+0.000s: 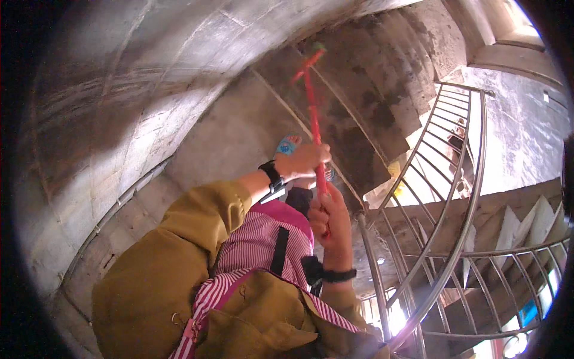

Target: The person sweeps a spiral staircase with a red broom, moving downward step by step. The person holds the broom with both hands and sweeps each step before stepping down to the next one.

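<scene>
A long red pole (pixel 312 107) with a blurred T-shaped head reaches away from me over the concrete steps. The head's far tip looks green; what kind of tool it is, I cannot tell. My left hand (pixel 299 161), with a black wristband, is wrapped around the middle part of the pole. Closer to my body, my right hand (pixel 331 220) grips its lower end, also with a black band at the wrist. Below the hands are my striped pink apron (pixel 264 238) and a foot in a blue slipper (pixel 287 146).
Concrete steps (pixel 358 89) with dark, damp-looking patches curve along the top. A metal stair railing (pixel 476 179) stands close on my right, with another flight's underside (pixel 497 220) beyond it. A bare wall (pixel 134 89) with a conduit (pixel 119 202) along its base rises on the left.
</scene>
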The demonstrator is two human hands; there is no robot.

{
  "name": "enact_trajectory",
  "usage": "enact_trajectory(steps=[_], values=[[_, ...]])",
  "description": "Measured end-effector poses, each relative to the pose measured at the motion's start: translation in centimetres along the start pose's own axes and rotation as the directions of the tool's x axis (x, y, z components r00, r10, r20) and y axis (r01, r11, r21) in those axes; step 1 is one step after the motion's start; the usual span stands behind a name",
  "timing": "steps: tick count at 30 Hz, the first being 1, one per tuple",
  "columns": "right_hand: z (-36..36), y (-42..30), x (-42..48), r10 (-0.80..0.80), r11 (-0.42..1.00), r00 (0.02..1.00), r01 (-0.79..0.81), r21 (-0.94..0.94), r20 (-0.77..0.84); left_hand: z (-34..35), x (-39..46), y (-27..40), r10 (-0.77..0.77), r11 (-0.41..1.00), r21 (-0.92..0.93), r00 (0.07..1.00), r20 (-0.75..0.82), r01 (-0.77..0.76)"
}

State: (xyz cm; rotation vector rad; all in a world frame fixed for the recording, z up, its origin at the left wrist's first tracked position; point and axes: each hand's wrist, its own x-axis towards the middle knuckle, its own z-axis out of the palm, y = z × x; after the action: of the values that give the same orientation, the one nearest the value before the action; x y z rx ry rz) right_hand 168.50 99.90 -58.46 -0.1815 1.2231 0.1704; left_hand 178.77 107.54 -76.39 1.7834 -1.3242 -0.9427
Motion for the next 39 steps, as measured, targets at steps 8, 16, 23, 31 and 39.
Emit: enact_trajectory(steps=[8,16,23,31,39], values=[[-9.0,0.2,-1.7,-0.024,0.999,0.965,0.012,-0.050,-0.261,14.2,1.4,1.8,0.216,0.974,-0.110,0.957,0.195,-0.197],[-15.3,0.3,-11.1,-0.118,0.966,0.955,0.046,-0.254,-0.272,15.8,2.1,13.1,0.296,0.945,-0.240,0.894,0.338,-0.222],[-27.0,-5.2,-8.0,-0.043,0.969,0.999,0.048,0.243,-0.025,21.1,9.5,12.8,0.023,0.969,0.184,0.799,0.600,-0.167],[-39.6,-8.4,-11.7,-0.123,0.972,0.906,0.191,0.134,-0.405,40.3,14.7,18.3,0.261,0.964,-0.113,0.780,0.569,-0.241],[-43.9,-8.0,-22.0,-0.181,0.981,0.886,0.196,-0.008,-0.427,42.7,14.3,30.4,0.351,0.936,-0.216,0.750,0.561,-0.277]])
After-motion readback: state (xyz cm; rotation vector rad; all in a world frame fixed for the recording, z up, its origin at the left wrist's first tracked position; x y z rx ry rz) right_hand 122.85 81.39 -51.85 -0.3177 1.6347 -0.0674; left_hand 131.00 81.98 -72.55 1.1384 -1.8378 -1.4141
